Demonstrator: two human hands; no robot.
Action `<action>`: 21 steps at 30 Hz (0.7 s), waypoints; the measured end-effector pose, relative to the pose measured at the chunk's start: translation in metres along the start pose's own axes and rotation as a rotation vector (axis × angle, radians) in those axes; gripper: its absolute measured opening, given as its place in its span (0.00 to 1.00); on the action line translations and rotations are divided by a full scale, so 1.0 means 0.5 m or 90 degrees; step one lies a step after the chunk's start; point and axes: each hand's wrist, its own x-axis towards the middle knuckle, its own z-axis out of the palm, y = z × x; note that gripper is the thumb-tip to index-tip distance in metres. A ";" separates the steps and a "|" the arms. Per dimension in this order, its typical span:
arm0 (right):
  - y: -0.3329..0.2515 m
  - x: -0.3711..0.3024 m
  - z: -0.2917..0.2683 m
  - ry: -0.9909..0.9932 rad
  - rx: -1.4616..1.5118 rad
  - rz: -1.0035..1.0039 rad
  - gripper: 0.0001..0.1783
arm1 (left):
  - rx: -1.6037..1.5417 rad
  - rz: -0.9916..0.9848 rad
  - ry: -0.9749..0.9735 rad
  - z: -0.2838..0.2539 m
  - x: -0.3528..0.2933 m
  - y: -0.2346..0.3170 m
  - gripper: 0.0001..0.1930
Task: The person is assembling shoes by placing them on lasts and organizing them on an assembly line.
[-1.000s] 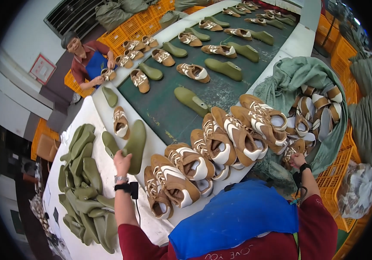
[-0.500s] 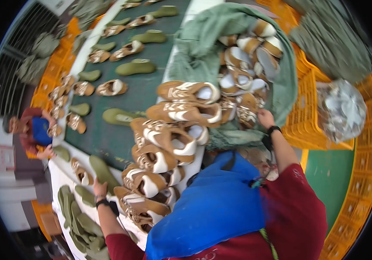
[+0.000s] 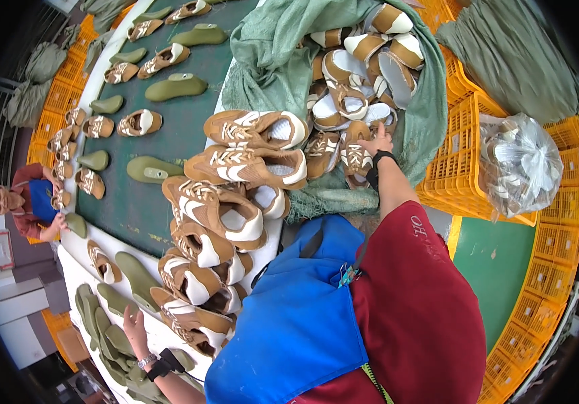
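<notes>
The left hand [image 3: 136, 328], half-spread and empty, is now clear of the large green last [image 3: 136, 277] (touched in the preceding frame), which lies on the white bench [image 3: 117, 240]. The right hand [image 3: 378, 143] now rests on the brown shoe [image 3: 355, 149] at the green sack [image 3: 432, 111]; whether it grips cannot be determined.

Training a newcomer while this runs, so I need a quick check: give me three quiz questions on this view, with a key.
1. Which item is the right hand on? (a) an orange crate (b) a brown-and-white shoe (c) a blue apron
2. True or false: the left hand is touching the clear plastic bag.
3. Fill in: the heaped green shoe lasts lie to the person's ____ side.

Key:
1: b.
2: False; it is near the heaped green shoe lasts.
3: Left.
</notes>
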 end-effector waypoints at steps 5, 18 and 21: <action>0.153 0.130 0.179 -0.136 0.309 -0.125 0.66 | -0.178 0.019 -0.009 0.009 -0.104 0.185 0.22; -0.060 -0.047 -0.248 -0.225 0.961 -0.077 0.22 | -0.325 0.238 -0.085 0.052 -0.235 0.453 0.23; -0.147 -0.106 -0.303 -0.353 1.092 -0.156 0.22 | -0.358 0.304 -0.133 0.073 -0.223 0.497 0.24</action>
